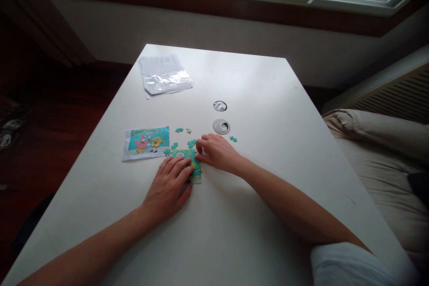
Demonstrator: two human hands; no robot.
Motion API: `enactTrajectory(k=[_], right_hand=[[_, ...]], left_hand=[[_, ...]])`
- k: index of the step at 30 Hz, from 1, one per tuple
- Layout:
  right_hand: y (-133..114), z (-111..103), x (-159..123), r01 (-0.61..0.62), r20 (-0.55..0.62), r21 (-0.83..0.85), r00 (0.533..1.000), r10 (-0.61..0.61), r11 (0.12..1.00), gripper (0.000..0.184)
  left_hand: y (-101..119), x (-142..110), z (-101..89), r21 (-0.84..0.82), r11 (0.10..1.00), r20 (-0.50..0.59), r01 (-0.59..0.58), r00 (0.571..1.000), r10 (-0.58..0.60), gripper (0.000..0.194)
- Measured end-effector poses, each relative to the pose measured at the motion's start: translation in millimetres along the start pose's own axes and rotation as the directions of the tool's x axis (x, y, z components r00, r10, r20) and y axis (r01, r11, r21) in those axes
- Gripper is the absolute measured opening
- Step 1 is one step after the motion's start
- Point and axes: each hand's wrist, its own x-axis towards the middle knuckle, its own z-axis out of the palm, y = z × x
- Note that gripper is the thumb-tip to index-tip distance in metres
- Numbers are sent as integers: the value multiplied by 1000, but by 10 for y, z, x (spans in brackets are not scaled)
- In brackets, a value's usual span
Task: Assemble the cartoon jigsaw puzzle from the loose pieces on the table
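A partly assembled jigsaw puzzle (pixel 196 173) with a green and yellow cartoon picture lies on the white table. My left hand (pixel 170 178) rests on it with fingers stretched out, covering its left and middle parts. At the puzzle's upper right edge is my right hand (pixel 216 152), its fingers curled and thumb drawn in close. Whatever sits between those fingertips is hidden. Loose puzzle pieces (pixel 191 144) lie just left of the right fingers, and another loose piece (pixel 233 139) is beyond the right hand. Several more, including a teal piece (pixel 179 130), surround the puzzle's top edge.
A cartoon picture sheet (pixel 149 140) in clear wrapping lies left of the puzzle. Papers in a plastic sleeve (pixel 166 76) are at the table's far left. Two round fittings, a grey ring (pixel 221 126) and a hole (pixel 220 106), sit in the white tabletop (pixel 268 111).
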Motion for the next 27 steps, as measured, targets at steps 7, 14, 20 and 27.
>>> enactTrajectory(k=[7,14,20,27], right_hand=[[164,54,91,-25,-229,148,972,59,989,9],[275,153,117,58,-228,12,972,-54,998,20],[238,173,124,54,-206,-13,977,-56,998,16],[257,150,127,58,-221,29,974,-50,998,16]], left_hand=[[1,-11,-8,12,1000,14,-2,1000,1,38],[44,-17,7,38,999,29,4,1000,-5,41],[47,-19,28,61,996,49,-70,997,67,45],[49,-30,17,80,992,66,-101,993,96,44]])
